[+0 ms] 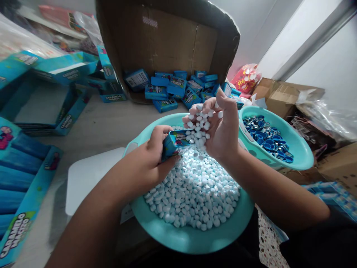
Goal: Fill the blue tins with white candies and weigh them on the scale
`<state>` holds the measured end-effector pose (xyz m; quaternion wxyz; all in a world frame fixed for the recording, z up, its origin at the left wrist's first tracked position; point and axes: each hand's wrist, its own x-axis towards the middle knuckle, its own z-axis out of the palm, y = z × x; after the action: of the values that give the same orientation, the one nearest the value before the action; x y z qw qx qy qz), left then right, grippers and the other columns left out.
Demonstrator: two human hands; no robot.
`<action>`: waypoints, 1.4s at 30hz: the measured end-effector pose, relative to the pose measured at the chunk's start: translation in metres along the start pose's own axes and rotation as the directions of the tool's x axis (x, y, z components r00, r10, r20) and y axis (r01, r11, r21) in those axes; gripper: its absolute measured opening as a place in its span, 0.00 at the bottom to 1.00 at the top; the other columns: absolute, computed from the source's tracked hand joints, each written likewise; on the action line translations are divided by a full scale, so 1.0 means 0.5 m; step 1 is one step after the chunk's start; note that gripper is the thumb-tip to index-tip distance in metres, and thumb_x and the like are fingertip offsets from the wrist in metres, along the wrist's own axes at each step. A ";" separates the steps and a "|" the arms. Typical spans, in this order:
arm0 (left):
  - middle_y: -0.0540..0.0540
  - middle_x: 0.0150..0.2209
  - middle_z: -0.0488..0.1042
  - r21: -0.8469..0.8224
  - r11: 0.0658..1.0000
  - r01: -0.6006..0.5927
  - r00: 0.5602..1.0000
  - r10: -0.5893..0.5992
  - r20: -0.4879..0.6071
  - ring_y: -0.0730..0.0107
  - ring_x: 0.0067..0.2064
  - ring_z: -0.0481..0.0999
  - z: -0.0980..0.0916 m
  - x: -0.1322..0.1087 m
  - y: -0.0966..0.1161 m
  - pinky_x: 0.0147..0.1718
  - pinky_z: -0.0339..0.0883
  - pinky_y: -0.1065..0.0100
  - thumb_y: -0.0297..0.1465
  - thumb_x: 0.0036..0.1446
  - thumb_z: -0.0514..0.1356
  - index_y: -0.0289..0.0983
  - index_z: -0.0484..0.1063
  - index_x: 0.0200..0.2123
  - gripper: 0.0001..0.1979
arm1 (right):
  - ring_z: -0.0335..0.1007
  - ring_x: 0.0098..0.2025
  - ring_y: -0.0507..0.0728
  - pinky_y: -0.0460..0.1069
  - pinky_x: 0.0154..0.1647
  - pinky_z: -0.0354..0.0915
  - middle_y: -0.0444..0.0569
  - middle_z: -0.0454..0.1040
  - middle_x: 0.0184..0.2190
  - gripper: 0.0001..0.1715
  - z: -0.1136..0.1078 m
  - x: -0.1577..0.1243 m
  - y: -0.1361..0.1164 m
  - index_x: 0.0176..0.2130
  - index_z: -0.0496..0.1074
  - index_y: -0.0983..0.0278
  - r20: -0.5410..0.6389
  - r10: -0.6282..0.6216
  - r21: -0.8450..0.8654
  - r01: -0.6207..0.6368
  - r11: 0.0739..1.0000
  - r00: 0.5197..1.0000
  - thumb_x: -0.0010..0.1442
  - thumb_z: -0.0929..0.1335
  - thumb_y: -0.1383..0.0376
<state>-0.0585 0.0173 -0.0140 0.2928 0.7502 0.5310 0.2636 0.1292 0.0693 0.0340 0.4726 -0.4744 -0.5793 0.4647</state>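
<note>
My left hand [156, 154] is wrapped round a small blue candy box [180, 139] with "Caramelo" lettering, tilted with one end toward my right hand. My right hand [223, 128] is cupped on its side, full of small white candies [199, 124]. Some of these touch the end of the box and hang over the pile. Below both hands is a turquoise basin [192, 240] holding a big heap of loose white candies [195, 193]. Whether the box has candies inside, I cannot tell.
A cardboard box [173, 41] on its side holds several blue candy boxes [176, 85]. At right, a second turquoise basin [302, 150] contains blue-and-silver caps [269, 139]. Blue display trays [69, 119] stand at left. A white lid [89, 175] lies beside the basin.
</note>
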 end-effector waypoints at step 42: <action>0.45 0.51 0.74 -0.006 1.000 0.000 0.999 0.000 0.036 0.58 0.45 0.79 -0.006 -0.003 0.009 0.43 0.71 0.58 0.46 0.66 0.56 0.47 0.51 0.60 0.24 | 0.73 0.39 0.53 0.49 0.40 0.67 0.51 0.78 0.39 0.15 -0.082 -0.047 0.008 0.42 0.81 0.64 0.484 -0.407 -0.560 0.631 0.536 0.775 0.68 0.64 0.73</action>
<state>-0.0581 0.0152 -0.0089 0.3043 0.7540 0.5249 0.2518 0.1728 0.0502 0.0325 0.2827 -0.3441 -0.8883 0.1119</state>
